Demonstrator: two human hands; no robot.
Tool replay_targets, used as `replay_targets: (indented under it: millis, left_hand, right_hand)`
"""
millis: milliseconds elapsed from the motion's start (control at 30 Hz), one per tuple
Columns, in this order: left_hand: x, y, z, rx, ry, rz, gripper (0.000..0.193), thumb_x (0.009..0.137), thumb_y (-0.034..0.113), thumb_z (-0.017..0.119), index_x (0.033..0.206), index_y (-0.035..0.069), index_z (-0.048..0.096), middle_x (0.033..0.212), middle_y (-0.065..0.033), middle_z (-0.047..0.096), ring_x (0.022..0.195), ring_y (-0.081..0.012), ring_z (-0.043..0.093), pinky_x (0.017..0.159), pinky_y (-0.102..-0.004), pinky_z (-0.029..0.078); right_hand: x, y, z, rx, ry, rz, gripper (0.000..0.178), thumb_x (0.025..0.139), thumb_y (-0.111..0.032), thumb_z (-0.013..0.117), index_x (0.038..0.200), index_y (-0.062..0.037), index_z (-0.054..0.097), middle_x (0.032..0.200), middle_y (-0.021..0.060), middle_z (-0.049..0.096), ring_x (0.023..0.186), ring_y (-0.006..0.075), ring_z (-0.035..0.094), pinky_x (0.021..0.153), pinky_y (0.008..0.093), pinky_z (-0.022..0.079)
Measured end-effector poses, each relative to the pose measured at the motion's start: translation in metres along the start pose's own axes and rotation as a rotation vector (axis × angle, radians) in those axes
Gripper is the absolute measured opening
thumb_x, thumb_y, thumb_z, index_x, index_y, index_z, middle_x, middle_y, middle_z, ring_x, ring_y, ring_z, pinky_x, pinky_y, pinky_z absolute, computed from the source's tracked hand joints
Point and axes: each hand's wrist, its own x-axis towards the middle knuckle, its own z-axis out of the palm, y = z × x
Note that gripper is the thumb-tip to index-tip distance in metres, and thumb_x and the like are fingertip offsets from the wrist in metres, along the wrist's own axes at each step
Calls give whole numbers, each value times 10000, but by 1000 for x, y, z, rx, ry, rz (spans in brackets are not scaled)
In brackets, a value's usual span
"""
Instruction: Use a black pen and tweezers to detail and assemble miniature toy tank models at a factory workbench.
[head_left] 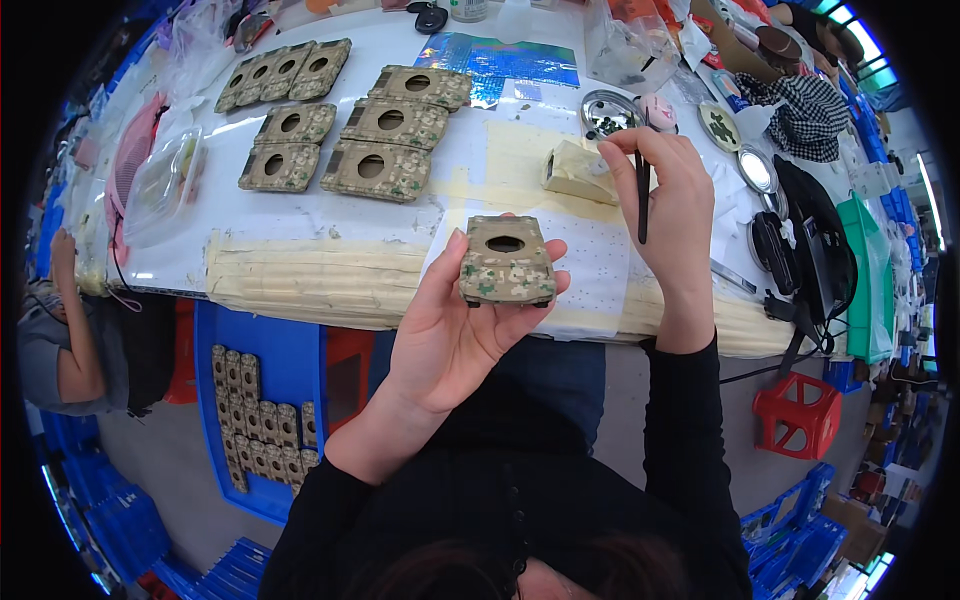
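My left hand (435, 345) is closed around a camouflage toy tank hull (508, 268), held above the table's front edge. The hull has a round hole in its top and small dark pieces at its near corners. In my right hand (678, 205) are slim black tweezers (642, 205), pinched between thumb and fingers. Just beyond that hand sits a round metal tin (600, 105) with small dark parts in it. A cream-coloured block (570, 172), wrapped in tape, lies left of the right hand. White paper (590, 265) is spread under both hands.
Several more camouflage hulls (390, 125) stand in rows at the back left. A blue tray (262, 490) below the table holds many others. A clear plastic box (165, 185) is at the left, a black bag (820, 230) at the right. A red stool (798, 415) stands on the floor.
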Motion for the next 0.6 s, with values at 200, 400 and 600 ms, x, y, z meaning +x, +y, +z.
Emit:
replay_targets:
  millis: [200,400,600]
  left_hand:
    - [-1,-1,-4,-31,-32,-7,565,995,390,308,1366,-34,267,1353,-321,322,1146,-374,520,940,-391,510]
    - [-1,-4,-3,11,-19,-24,582,991,403,316,1363,-42,275,1356,-338,319,1144,-369,519,951,-387,504]
    - [-3,-7,5,116,6,-46,515,1002,388,291,1310,-19,364,1244,-207,513,1117,-314,562,880,-348,540]
  right_hand:
    - [2,-7,-11,72,131,-29,74,789,-79,684,827,-39,634,747,76,621,723,234,574,653,302,449]
    - [-17,-45,-37,465,236,94,122,907,-84,563,927,34,588,860,102,640,804,157,609,771,251,447]
    - [-34,-68,-29,1011,-8,165,73,900,-43,570,940,18,567,832,56,556,707,87,542,630,201,438]
